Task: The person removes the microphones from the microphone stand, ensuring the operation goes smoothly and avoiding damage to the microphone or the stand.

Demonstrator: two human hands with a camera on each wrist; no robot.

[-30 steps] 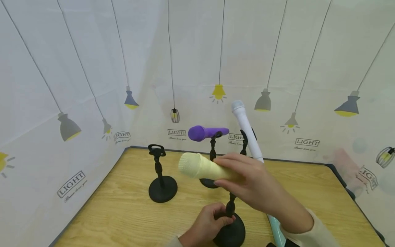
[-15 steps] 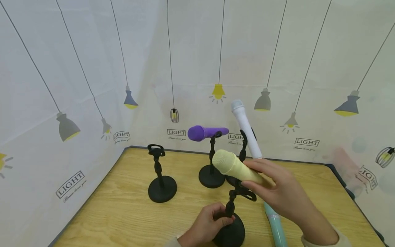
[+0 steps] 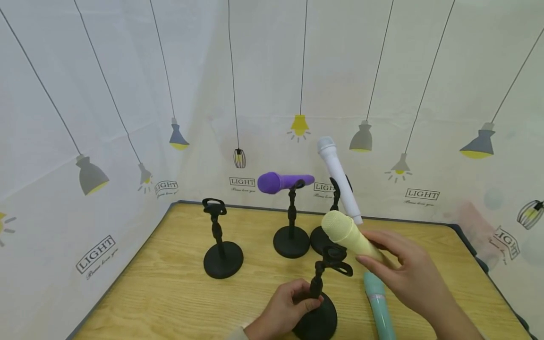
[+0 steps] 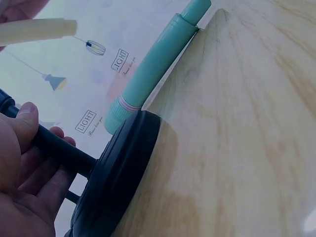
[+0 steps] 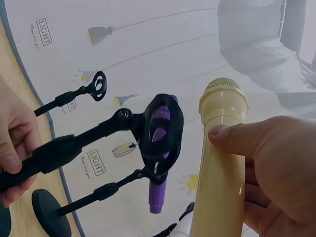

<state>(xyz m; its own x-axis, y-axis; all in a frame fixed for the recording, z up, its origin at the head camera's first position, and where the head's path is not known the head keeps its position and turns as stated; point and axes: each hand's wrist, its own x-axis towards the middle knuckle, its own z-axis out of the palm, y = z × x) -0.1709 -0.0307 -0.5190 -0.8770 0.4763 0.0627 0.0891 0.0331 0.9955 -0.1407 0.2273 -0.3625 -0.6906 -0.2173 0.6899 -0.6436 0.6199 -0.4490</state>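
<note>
In the head view my right hand (image 3: 408,269) holds a pale yellow microphone (image 3: 350,236) by its body, thumb on one side and fingers on the other, its head tipped up and to the left. My left hand (image 3: 289,304) grips the post of the nearest black microphone stand (image 3: 316,316), low near its round base. That stand's ring clip (image 3: 337,264) holds nothing and sits just below and left of the yellow microphone. The right wrist view shows the clip (image 5: 160,136) beside the yellow microphone (image 5: 219,173), with a gap between them.
A mint green microphone (image 3: 379,307) lies on the wooden table (image 3: 170,293), right of the near stand. Behind, a purple microphone (image 3: 284,182) and a white microphone (image 3: 340,177) rest in stands. Another stand (image 3: 223,259) with a bare clip is at the left. Printed curtains enclose the table.
My right hand has drawn the yellow microphone to the right, off the near stand's clip area, and tilted its head upward. The left hand keeps its grip on the post.
</note>
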